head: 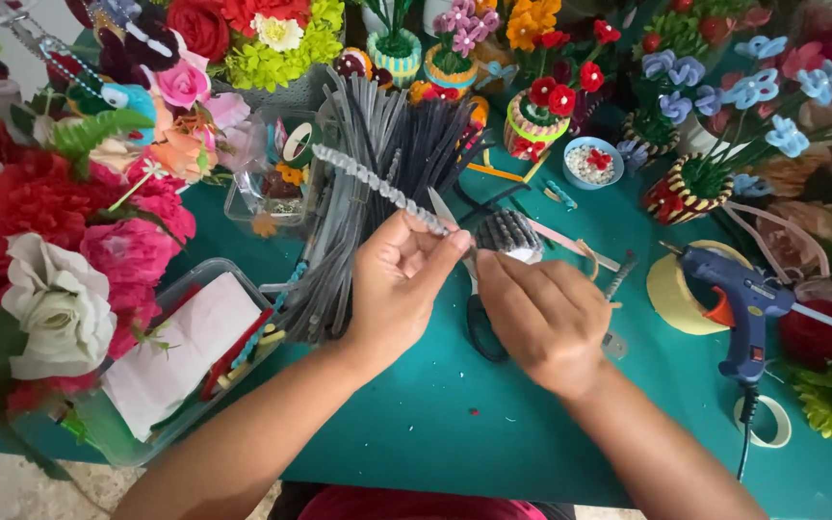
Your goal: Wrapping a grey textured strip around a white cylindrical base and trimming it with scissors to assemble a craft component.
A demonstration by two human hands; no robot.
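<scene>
Your left hand (399, 287) pinches a grey pipe cleaner (377, 188) near its lower end, the stem slanting up and away from your fingers over the bundle of grey pipe cleaners (377, 144). Your right hand (543, 318), just beside that grip, closes its fingertips on the same stem's end, with scissors (479, 308) lying beneath and a blue glue gun (739, 299) well off to its right on the teal table (435, 424).

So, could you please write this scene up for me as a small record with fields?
Setting: green table ringed with craft flowers
Left hand: left hand pinches a grey pipe cleaner that slants up to the left
Right hand: right hand touches the pipe cleaner's lower end, fingers curled
Under the hands: scissors, partly hidden
Behind the hands: bundle of dark pipe cleaners
Right side: blue glue gun beside a tape roll
Left side: clear plastic box with white paper
</scene>
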